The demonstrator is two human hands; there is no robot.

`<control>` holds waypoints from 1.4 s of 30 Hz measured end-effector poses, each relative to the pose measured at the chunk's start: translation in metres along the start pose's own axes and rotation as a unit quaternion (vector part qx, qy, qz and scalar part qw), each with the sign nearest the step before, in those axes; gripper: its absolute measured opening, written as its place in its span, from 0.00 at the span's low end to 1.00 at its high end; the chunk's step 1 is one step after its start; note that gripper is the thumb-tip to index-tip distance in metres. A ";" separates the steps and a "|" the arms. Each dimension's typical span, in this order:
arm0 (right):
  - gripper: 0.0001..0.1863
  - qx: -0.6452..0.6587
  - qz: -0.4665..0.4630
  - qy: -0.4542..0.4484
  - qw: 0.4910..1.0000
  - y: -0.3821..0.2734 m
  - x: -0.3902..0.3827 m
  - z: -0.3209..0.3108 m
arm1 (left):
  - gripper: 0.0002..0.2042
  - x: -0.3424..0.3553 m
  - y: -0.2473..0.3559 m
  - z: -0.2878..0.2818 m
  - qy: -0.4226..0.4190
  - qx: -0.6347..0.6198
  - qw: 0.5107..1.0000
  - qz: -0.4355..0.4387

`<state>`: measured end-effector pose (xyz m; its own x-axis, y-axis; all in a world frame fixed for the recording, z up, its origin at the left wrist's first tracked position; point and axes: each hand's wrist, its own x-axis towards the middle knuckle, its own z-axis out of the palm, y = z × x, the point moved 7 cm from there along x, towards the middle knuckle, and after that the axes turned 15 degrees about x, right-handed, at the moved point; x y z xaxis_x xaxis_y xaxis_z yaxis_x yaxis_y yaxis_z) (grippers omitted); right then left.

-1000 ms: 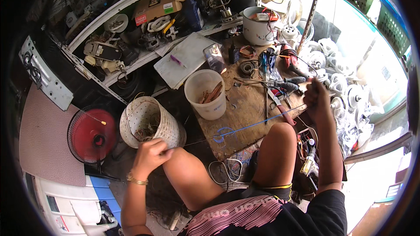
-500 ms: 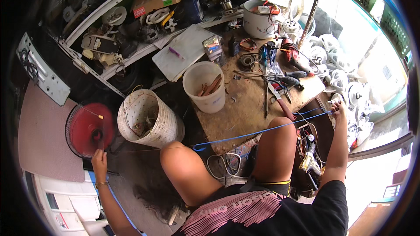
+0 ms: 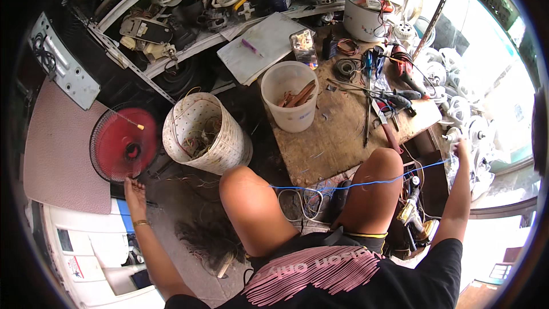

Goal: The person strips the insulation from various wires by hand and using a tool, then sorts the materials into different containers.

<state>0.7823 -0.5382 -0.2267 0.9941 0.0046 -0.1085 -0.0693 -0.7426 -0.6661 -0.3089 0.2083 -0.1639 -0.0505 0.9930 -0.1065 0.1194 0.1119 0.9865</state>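
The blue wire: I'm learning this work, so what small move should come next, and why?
I'd probably bring the left hand in toward the blue wire where it meets the left knee: the right hand holds its far side, while the left is out beside the red fan, with no blue wire visible at it.

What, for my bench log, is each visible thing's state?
Blue wire: stretched, slightly bent
Right hand: closed on blue wire
Left hand: grip unclear
Translucent bucket: open, partly filled
White bucket: open, wires inside
White pot: lidless
Purple pen: lying down
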 end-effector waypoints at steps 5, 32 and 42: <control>0.17 -0.166 -0.360 0.244 0.885 -0.214 -0.163 0.061 | 0.11 -0.050 0.021 0.030 -0.089 -0.229 0.969 0.009; 0.11 0.091 -0.616 -0.401 0.673 -0.400 -0.638 0.220 | 0.24 -0.286 0.147 0.352 -0.340 0.160 0.865 0.333; 0.11 0.256 -0.578 -0.406 0.660 -0.394 -0.634 0.194 | 0.13 -0.252 0.113 0.350 -0.339 -0.390 0.820 -0.245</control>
<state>0.1636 -0.1181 -0.0387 0.0497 0.8819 0.4689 0.4707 0.3934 -0.7898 0.0648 -0.0168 -0.0692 0.6923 0.6574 -0.2975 -0.4349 0.7091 0.5550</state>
